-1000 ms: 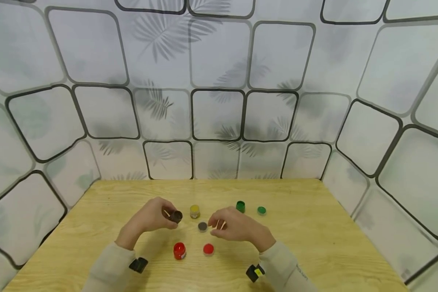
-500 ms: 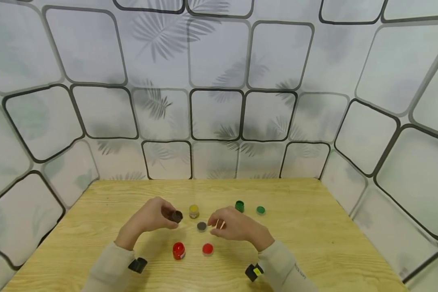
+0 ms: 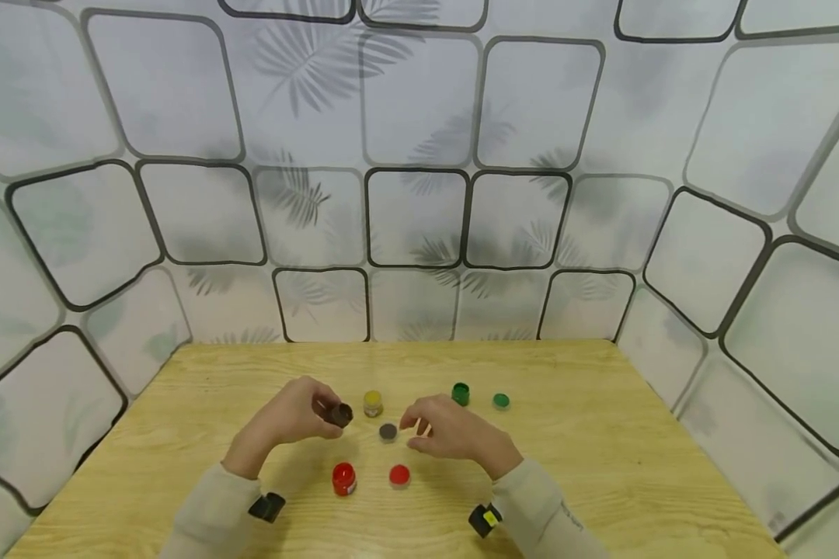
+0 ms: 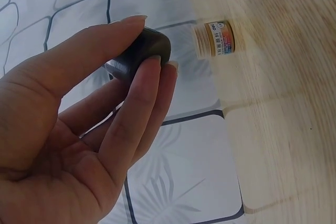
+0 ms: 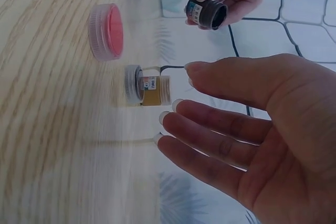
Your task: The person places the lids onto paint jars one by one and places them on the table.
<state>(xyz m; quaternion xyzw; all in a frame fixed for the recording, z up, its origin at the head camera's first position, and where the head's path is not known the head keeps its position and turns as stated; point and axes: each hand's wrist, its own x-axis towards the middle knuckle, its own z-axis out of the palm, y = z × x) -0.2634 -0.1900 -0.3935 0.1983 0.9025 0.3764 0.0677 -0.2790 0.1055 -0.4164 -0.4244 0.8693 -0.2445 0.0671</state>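
My left hand (image 3: 295, 418) pinches a small black paint jar (image 5: 209, 14) between thumb and fingers, lifted over the table. The jar's lid is off and its dark mouth tilts toward the right hand. My right hand (image 3: 454, 431) hovers with relaxed, slightly bent fingers and nothing in its grasp. Just left of its fingertips lies a dark grey lid (image 3: 388, 432) on the wood. Behind that lid stands a yellow paint jar (image 3: 373, 403), its label showing in the left wrist view. Nearer to me are an uncapped red paint jar (image 3: 344, 478) and a red lid (image 3: 399, 475).
Behind the right hand stands an open green paint jar (image 3: 461, 394), with a green lid (image 3: 501, 401) to its right. The wooden table (image 3: 601, 481) ends at a patterned backdrop (image 3: 419, 217) that encloses the back and both sides.
Both hands hold nearly the same position; the black jar stays in the left hand, shifted very slightly. The jars and lids on the table stay put.
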